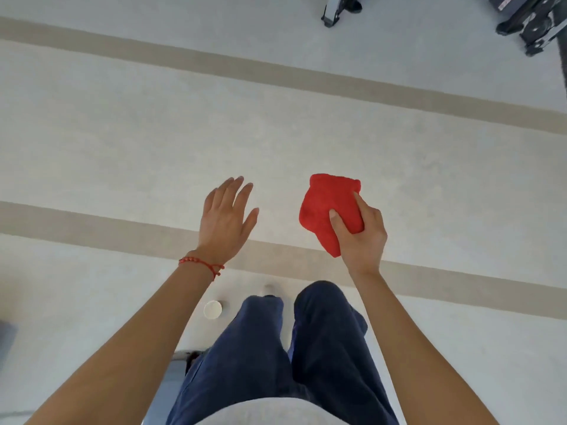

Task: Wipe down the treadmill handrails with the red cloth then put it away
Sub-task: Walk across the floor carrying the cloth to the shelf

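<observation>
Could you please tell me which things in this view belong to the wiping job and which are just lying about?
Belongs to the job:
- red cloth, bunched in the right hand
- left hand, open and empty

Just lying about:
- white paper cup on the floor by the feet
- dark equipment bases at the top edge; no handrails show

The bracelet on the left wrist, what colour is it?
Red, a thin beaded string bracelet; seen in the head view.

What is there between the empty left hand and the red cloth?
Nothing. In the head view, only bare floor shows between the open left hand and the red cloth held by the right hand.
</observation>
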Demonstrator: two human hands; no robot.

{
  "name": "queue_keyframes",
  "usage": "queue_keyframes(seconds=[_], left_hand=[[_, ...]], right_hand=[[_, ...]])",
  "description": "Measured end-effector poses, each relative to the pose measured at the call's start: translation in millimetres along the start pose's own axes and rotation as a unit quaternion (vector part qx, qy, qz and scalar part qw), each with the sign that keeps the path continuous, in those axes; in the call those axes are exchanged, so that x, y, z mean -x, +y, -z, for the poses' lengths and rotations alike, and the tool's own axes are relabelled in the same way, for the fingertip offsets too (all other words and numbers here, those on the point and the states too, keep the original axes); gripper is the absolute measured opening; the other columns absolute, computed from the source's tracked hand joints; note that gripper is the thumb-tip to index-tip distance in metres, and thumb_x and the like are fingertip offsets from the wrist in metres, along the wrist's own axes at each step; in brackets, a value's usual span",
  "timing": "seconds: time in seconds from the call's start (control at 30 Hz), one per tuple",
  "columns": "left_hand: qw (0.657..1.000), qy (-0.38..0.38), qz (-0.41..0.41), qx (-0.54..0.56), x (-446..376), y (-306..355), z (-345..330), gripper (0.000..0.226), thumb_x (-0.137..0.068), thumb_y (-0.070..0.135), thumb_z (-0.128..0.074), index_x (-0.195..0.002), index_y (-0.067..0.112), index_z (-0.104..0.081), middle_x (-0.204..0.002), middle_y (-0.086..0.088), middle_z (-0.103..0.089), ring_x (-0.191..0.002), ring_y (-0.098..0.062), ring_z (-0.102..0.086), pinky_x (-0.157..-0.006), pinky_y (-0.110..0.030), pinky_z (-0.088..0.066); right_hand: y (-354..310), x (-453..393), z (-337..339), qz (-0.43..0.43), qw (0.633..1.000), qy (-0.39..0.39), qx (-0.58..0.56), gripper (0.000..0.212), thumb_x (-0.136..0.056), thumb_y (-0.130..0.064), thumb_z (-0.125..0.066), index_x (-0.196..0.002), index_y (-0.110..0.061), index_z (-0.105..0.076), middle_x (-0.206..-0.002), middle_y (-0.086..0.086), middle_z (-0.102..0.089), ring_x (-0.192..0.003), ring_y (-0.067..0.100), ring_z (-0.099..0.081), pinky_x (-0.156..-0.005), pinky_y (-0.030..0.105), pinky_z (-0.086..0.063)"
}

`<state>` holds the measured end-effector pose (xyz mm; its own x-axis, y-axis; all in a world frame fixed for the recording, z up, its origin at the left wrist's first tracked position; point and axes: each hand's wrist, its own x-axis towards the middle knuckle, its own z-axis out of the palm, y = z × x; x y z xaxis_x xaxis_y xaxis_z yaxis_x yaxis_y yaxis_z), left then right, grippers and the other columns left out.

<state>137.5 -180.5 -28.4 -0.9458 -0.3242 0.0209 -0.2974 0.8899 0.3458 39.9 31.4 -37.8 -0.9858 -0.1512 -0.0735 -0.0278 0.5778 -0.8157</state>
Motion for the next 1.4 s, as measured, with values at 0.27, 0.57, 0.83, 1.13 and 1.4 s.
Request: queue_keyframes(seconds=[0.27,0.57,0.83,1.13,1.4], left_hand=[[0.998,0.006,0.065,0.006,-83.6,-46.6,9.2,0.047,-0.090,0.030,-0.044,-0.122,-0.003,-0.054,-0.128,-0.024,-0.054,-0.119,-0.041,-0.048,-0.096,-0.053,-0.039],[0.989,0.055,0.140,0.002,-217.6,-104.4,16.1,0.041,-0.090,0.023,-0.056,-0.121,-0.003,-0.055,-0.127,-0.024,-0.054,-0.118,-0.042,-0.049,-0.095,-0.054,-0.040],[0.975,0.077,0.210,0.005,-312.3,-167.4,45.6,0.043,-0.085,0.016,-0.065,-0.122,-0.004,-0.054,-0.128,-0.025,-0.054,-0.119,-0.044,-0.048,-0.096,-0.056,-0.038],[0.966,0.093,0.242,0.005,-414.2,-287.5,78.3,0.043,-0.086,0.016,-0.064,-0.123,-0.003,-0.054,-0.129,-0.025,-0.053,-0.120,-0.043,-0.046,-0.097,-0.056,-0.037],[0.958,0.076,0.277,0.006,-489.0,-406.8,123.2,0.044,-0.085,0.016,-0.065,-0.123,-0.004,-0.054,-0.128,-0.025,-0.053,-0.119,-0.044,-0.048,-0.096,-0.057,-0.039]], right_hand=[[-51.4,-97.9,-57.8,0.048,0.998,-0.029,0.022,0.053,-0.082,-0.041,-0.065,-0.130,-0.026,-0.048,-0.115,0.005,-0.055,-0.091,0.011,-0.051,-0.074,0.017,-0.040],[-109.6,-246.8,-141.7,0.092,0.991,-0.099,0.005,0.051,-0.080,-0.034,-0.069,-0.126,-0.023,-0.052,-0.112,0.005,-0.056,-0.091,0.011,-0.053,-0.078,0.022,-0.043],[-179.6,-354.5,-213.4,0.148,0.979,-0.144,0.000,0.051,-0.078,-0.036,-0.070,-0.124,-0.020,-0.055,-0.109,0.006,-0.057,-0.090,0.012,-0.055,-0.074,0.012,-0.040],[-266.0,-443.9,-342.7,0.185,0.966,-0.179,-0.013,0.053,-0.075,-0.041,-0.068,-0.122,-0.017,-0.057,-0.104,0.009,-0.060,-0.088,0.016,-0.058,-0.075,0.008,-0.039],[-359.0,-516.5,-461.0,0.191,0.955,-0.226,0.008,0.055,-0.075,-0.046,-0.064,-0.123,-0.021,-0.055,-0.109,0.006,-0.058,-0.092,0.016,-0.057,-0.076,0.021,-0.046]])
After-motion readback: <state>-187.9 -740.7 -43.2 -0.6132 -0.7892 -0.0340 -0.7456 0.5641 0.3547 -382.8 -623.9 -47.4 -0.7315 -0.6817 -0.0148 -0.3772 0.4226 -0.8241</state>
